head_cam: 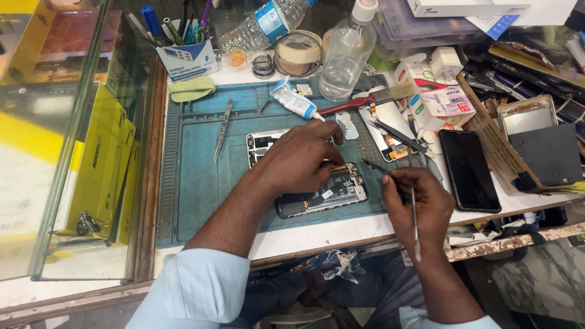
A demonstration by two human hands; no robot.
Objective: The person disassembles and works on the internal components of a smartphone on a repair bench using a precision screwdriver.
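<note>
Left hand presses flat on the opened phone; right hand beside it pinches tweezers.

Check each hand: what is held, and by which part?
Right hand grips thin metal tweezers around mid-shaft. Left hand holds nothing; it presses on the opened phone.

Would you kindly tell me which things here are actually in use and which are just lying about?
In use:
- opened phone, pressed by the left hand
- thin metal tool in the right hand
- blue work mat

Lying about:
- tweezers
- glue tube
- clear bottle
- tape roll
- black phone
</note>
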